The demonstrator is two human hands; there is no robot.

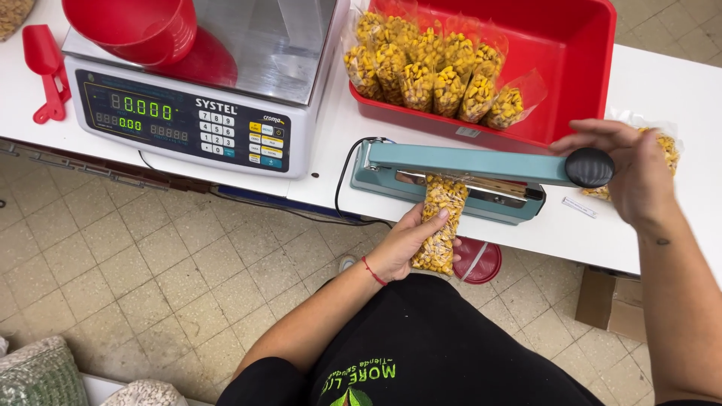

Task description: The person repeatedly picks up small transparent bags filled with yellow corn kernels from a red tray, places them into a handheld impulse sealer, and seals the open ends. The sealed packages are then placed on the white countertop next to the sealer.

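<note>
Left of the left hand, a digital scale [192,105] carries a red cup [139,26] | left hand [406,244] grips a clear bag of corn kernels [440,222], top under the sealer | right hand [635,177] closes on the heat sealer [466,177] knob [589,167] | beyond, a red tub [594,68] of filled bags.

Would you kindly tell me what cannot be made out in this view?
- Bag mouth: hidden under the sealer arm.
- Right hand: its palm and what it grips, hidden by its own back.
- Bag behind that hand: mostly covered.
- Red cup: cut off by the top edge.
</note>
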